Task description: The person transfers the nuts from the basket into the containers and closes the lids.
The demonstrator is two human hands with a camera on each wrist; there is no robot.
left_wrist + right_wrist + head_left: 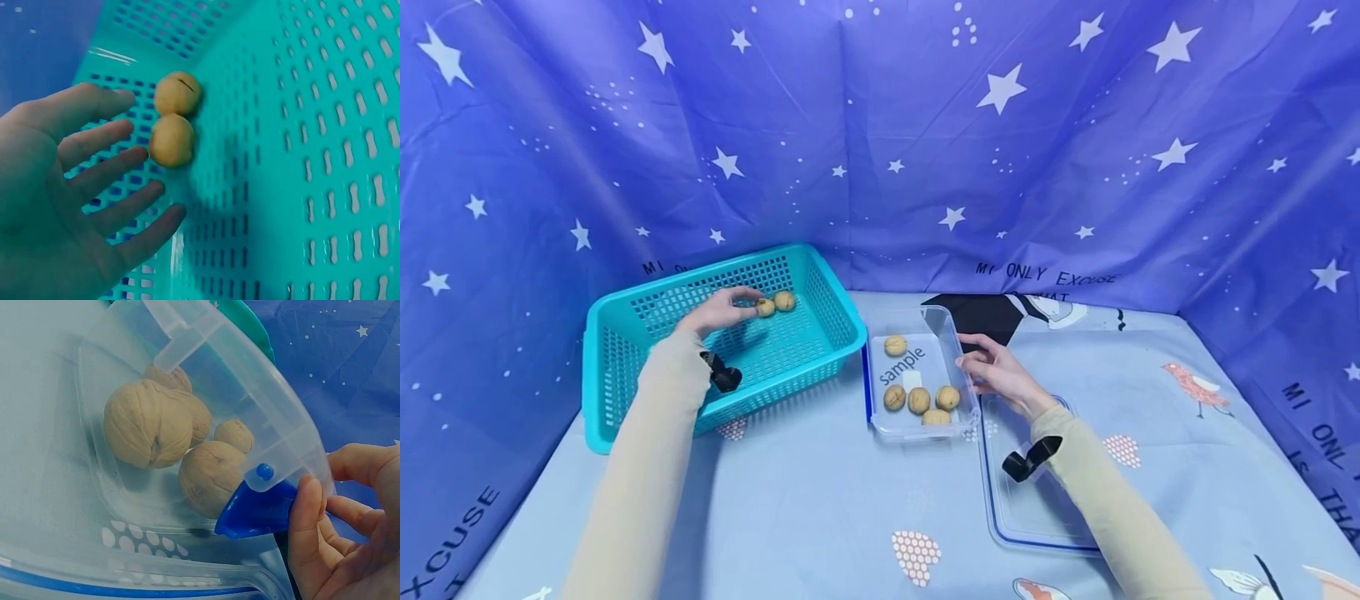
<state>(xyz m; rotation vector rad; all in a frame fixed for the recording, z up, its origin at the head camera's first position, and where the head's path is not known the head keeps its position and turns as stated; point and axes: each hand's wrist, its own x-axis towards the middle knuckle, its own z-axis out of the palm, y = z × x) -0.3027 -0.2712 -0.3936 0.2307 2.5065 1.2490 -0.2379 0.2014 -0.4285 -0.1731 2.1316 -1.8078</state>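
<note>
My left hand (pixel 721 312) reaches into the turquoise plastic basket (pixel 838 346). Two walnuts lie side by side there, one nearer walnut (pixel 172 140) and one farther walnut (pixel 178 92). In the left wrist view the fingers are spread, with nothing held, and their tips are close to the nearer walnut. My right hand (pixel 1003 375) is at the right wall of a clear plastic container (pixel 925 435). Its thumb and fingers pinch that edge beside a blue latch (pixel 259 512). Several walnuts (pixel 918 400) sit inside the container, mostly at its near end.
A clear lid with a blue seal (pixel 1022 521) lies flat on the patterned tablecloth (pixel 820 508), under the right forearm. The container stands just right of the basket. A starry blue curtain (pixel 850 125) encloses the back and sides.
</note>
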